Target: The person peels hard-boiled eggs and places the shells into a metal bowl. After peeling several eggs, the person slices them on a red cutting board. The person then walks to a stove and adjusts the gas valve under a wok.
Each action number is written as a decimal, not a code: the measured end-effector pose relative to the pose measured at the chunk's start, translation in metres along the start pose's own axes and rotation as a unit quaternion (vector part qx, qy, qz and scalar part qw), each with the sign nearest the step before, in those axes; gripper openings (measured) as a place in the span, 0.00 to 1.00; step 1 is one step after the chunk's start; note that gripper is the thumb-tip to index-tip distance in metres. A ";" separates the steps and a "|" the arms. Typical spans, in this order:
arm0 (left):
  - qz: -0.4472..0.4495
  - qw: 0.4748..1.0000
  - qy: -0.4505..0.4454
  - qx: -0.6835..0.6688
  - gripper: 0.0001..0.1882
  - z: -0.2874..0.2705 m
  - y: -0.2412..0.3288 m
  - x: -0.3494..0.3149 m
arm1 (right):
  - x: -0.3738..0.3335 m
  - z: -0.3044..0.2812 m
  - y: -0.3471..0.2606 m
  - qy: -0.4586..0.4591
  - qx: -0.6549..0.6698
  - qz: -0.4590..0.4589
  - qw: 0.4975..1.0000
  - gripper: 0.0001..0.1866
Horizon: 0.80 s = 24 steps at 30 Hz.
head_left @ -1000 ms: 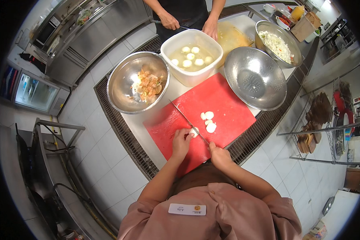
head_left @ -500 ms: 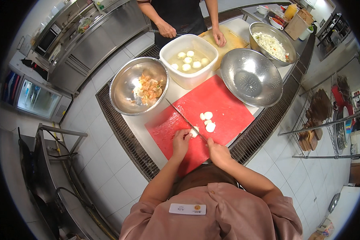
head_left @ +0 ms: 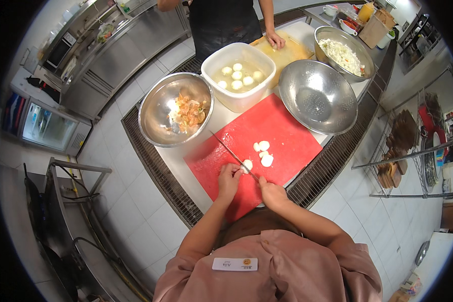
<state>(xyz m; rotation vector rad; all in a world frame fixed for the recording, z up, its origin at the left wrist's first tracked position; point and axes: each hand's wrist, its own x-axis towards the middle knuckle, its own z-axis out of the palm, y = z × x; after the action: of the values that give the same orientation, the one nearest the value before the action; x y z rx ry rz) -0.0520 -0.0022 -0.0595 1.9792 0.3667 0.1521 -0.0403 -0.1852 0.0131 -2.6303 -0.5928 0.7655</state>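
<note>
My right hand (head_left: 273, 195) grips the handle of a long kitchen knife (head_left: 226, 148). Its blade points forward and left, lying against a peeled white egg (head_left: 247, 164) on the red cutting board (head_left: 292, 133). The fingertips of my left hand (head_left: 228, 179) pinch this egg from the left, close to the blade. Whether the edge has cut into it is too small to tell. Several white egg pieces (head_left: 267, 160) lie on the board, right of the knife. Beyond the board, a white plastic tub (head_left: 239, 102) holds several peeled eggs in cloudy water.
A steel bowl (head_left: 151, 126) with eggshells stands left of the tub. To the right sit a steel colander (head_left: 317, 113) and a bowl of chopped white food (head_left: 342, 58). A co-worker's hand (head_left: 275, 40) rests on a yellowish board (head_left: 292, 53) across the table.
The co-worker's other hand has lifted from beside the tub to the top edge of the picture. My hands, the knife and the egg hold nearly the same place.
</note>
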 end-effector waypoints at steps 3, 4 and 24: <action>0.020 0.998 -0.060 0.015 0.09 -0.013 0.011 0.008 | -0.014 -0.014 0.006 0.024 0.020 -0.024 0.999 0.09; 0.027 0.996 -0.084 0.015 0.11 -0.017 0.015 0.010 | -0.020 -0.018 0.009 0.034 0.026 -0.031 0.999 0.09; 0.096 0.990 -0.015 0.106 0.23 0.013 0.024 0.005 | -0.032 -0.011 0.032 0.039 0.047 0.025 0.998 0.10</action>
<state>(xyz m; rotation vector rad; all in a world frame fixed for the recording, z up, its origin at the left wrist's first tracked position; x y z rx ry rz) -0.0390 -0.0207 -0.0437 2.2242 0.1767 0.2121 -0.0495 -0.2300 0.0222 -2.5833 -0.4606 0.6832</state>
